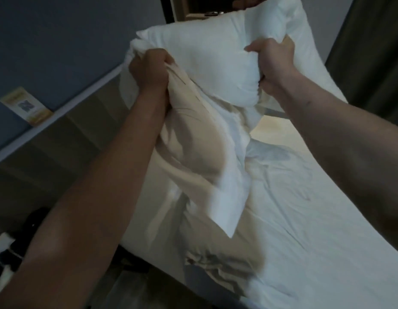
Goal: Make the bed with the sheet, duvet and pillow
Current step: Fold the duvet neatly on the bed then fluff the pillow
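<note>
Both hands are raised over the bed and closed tight on cloth: the left hand (150,68) has its fingers curled round a bunched handful of beige and white fabric at the left corner of the pillow (211,54), and the right hand (272,63) is clenched on the pillow's right edge, thumb on the near face and fingers wrapped out of sight behind. Between them the pillow hangs in the air, above the left side of the sheet (316,208) that covers the mattress, its plump white body swelling up and away toward the far end of the room. A loose beige and white pillowcase (193,152) trails from the left grip down toward the near edge of the bed; whether it is going on or coming off cannot be told. Judging by the deep dents under the fingers, the pillow is light, soft and springy, and will sag wherever it is not held, so gripping the two corners of one end seems right. Its long axis seems to run from the held edge toward the far wall, tilted up and to the right. The duvet cannot be picked out with certainty.
</note>
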A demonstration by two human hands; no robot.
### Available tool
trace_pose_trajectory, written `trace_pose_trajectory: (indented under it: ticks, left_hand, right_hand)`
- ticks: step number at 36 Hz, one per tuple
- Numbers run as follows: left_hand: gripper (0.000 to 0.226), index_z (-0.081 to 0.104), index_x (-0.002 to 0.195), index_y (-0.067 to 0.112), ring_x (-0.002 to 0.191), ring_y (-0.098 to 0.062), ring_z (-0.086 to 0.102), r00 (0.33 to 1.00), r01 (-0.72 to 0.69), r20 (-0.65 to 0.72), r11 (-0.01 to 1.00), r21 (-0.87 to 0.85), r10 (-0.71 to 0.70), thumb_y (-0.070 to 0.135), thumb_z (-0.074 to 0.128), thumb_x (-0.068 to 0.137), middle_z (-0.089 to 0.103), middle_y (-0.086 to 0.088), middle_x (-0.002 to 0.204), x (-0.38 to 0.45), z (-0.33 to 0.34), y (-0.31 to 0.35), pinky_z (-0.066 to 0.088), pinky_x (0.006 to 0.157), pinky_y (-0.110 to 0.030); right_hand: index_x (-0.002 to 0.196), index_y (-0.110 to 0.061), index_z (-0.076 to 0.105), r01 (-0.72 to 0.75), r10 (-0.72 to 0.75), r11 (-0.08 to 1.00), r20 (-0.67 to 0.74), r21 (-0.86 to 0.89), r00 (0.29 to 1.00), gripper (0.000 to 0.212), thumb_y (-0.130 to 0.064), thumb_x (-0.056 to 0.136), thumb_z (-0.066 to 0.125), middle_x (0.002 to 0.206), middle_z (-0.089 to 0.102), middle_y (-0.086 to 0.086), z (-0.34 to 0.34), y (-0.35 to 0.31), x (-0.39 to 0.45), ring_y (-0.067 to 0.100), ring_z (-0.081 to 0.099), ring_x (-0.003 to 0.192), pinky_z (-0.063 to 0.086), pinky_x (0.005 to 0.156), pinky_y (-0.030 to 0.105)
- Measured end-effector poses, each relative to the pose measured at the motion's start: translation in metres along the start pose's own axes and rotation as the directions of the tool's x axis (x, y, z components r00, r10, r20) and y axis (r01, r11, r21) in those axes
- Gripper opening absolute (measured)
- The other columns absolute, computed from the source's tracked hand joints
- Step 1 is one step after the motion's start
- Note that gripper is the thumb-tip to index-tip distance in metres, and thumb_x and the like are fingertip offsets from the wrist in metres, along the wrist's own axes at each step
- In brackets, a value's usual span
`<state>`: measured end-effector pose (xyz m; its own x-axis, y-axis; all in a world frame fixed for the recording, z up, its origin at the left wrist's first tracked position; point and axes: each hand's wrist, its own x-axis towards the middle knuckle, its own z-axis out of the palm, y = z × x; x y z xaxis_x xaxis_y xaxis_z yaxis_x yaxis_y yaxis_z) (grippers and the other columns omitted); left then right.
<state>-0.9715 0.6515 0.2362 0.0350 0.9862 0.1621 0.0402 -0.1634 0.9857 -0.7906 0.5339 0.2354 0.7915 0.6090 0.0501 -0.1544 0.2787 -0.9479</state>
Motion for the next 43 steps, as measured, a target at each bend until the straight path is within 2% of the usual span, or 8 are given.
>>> trace_pose_trajectory:
  ticks: [9,13,17,21,30,35,38,43]
  left_hand:
    - [0.003,0.067,0.06,0.014,0.069,-0.02,0.06,0.946,0.319,0.102,0.94,-0.122,-0.308,0.013,0.064,0.061,0.065,-0.001,0.072,-0.107,0.036,-0.069,0.046,0.055,-0.019]
    - [0.028,0.066,0.094,0.009,0.077,-0.025,0.065,0.849,0.499,0.116,0.854,0.146,-0.516,0.014,0.074,0.068,0.065,-0.006,0.084,-0.169,0.045,-0.149,0.051,0.058,-0.02]
    - [0.059,0.053,0.121,0.004,0.112,-0.028,0.061,0.73,0.306,0.278,0.663,0.683,-0.624,0.032,0.08,0.076,0.062,-0.013,0.121,-0.234,0.033,-0.217,0.051,0.093,-0.033]
    - [0.054,0.054,0.118,0.007,0.113,-0.029,0.058,0.79,0.071,0.29,0.551,0.831,-0.54,0.046,0.071,0.084,0.06,-0.01,0.119,-0.271,0.019,-0.226,0.046,0.093,-0.035]
    - [0.068,0.04,0.145,0.009,0.129,-0.025,0.048,0.778,0.036,0.333,0.566,0.823,-0.533,0.031,0.071,0.089,0.048,-0.009,0.144,-0.282,-0.007,-0.2,0.037,0.1,-0.024]
    - [0.043,0.057,0.129,0.015,0.116,-0.02,0.056,0.775,0.051,0.325,0.567,0.822,-0.542,0.029,0.065,0.089,0.061,0.0,0.119,-0.281,-0.03,-0.193,0.041,0.089,-0.025]
    - [0.055,0.05,0.143,0.02,0.128,-0.012,0.05,0.762,0.11,0.345,0.635,0.764,-0.548,0.024,0.067,0.091,0.053,0.007,0.139,-0.278,-0.04,-0.186,0.037,0.108,-0.024]
    - [0.036,0.064,0.125,0.01,0.113,-0.021,0.065,0.794,0.375,0.303,0.817,0.437,-0.527,0.013,0.067,0.09,0.069,-0.007,0.123,-0.279,-0.056,-0.164,0.051,0.101,-0.037]
  right_hand:
    - [0.109,-0.02,0.047,-0.186,0.182,0.973,-0.043,-0.137,0.982,0.054,-0.014,0.064,0.077,0.095,0.061,0.0,-0.093,0.025,-0.019,0.02,0.066,0.081,0.06,0.068,0.04]
    - [0.107,-0.017,0.06,-0.322,0.312,0.922,-0.077,-0.217,0.947,0.05,-0.017,0.06,0.077,0.096,0.069,0.005,-0.144,0.082,-0.044,0.028,0.07,0.084,0.06,0.066,0.043]
    - [0.114,-0.015,0.062,-0.48,0.465,0.845,-0.119,-0.238,0.877,0.054,-0.013,0.062,0.076,0.101,0.07,0.01,-0.201,0.132,-0.076,0.032,0.069,0.086,0.06,0.072,0.049]
    - [0.117,-0.011,0.054,-0.544,0.531,0.838,-0.166,-0.043,0.831,0.056,-0.005,0.065,0.075,0.104,0.069,0.012,-0.243,0.136,-0.074,0.028,0.07,0.084,0.059,0.065,0.042]
    - [0.114,-0.008,0.059,-0.47,0.473,0.88,-0.022,0.066,0.881,0.056,-0.004,0.059,0.072,0.109,0.07,0.017,-0.244,0.075,-0.057,0.035,0.071,0.092,0.058,0.073,0.056]
    - [0.108,-0.007,0.061,-0.392,0.396,0.918,0.13,-0.058,0.909,0.048,-0.001,0.061,0.072,0.09,0.064,0.011,-0.213,0.042,-0.062,0.029,0.066,0.086,0.056,0.066,0.039]
    - [0.098,-0.007,0.063,-0.275,0.278,0.96,0.24,-0.044,0.93,0.043,0.006,0.058,0.072,0.091,0.066,0.011,-0.199,0.027,-0.071,0.029,0.067,0.088,0.058,0.068,0.044]
    - [0.11,0.009,0.06,-0.297,0.285,0.955,0.278,-0.001,0.917,0.061,0.004,0.052,0.078,0.093,0.068,0.016,-0.194,0.043,-0.098,0.03,0.069,0.088,0.058,0.063,0.035]
